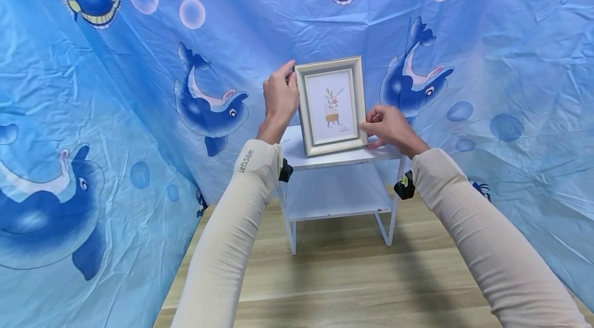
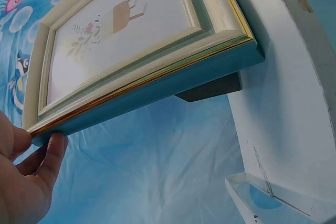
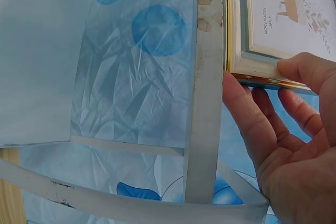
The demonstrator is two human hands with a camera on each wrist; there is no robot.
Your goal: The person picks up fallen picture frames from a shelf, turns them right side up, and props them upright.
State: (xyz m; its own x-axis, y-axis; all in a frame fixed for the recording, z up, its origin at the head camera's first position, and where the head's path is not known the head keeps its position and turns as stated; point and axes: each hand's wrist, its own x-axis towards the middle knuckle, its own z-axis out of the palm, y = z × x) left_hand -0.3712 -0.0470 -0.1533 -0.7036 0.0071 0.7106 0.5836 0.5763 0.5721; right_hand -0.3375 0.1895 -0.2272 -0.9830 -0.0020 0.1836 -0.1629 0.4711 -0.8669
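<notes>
A cream picture frame (image 1: 331,148) with a potted-plant print stands on the top of a small white table (image 1: 320,161), leaning slightly back. At its upper left corner, my left hand (image 1: 281,97) pinches the edge between thumb and fingers. My right hand (image 1: 392,127) grips the lower right edge, thumb on the front and fingers behind the side. Seen from the left wrist, the picture frame (image 2: 220,40) shows a blue-green side and a dark stand piece (image 2: 212,88) behind it. In the right wrist view, the thumb (image 3: 302,69) presses the frame's front moulding.
The white table has a lower shelf (image 1: 334,194) and thin metal legs (image 1: 292,238), with chipped paint along its edges. A blue curtain (image 1: 260,18) printed with dolphins and fish hangs behind and on both sides. Wood-look flooring (image 1: 352,276) lies below.
</notes>
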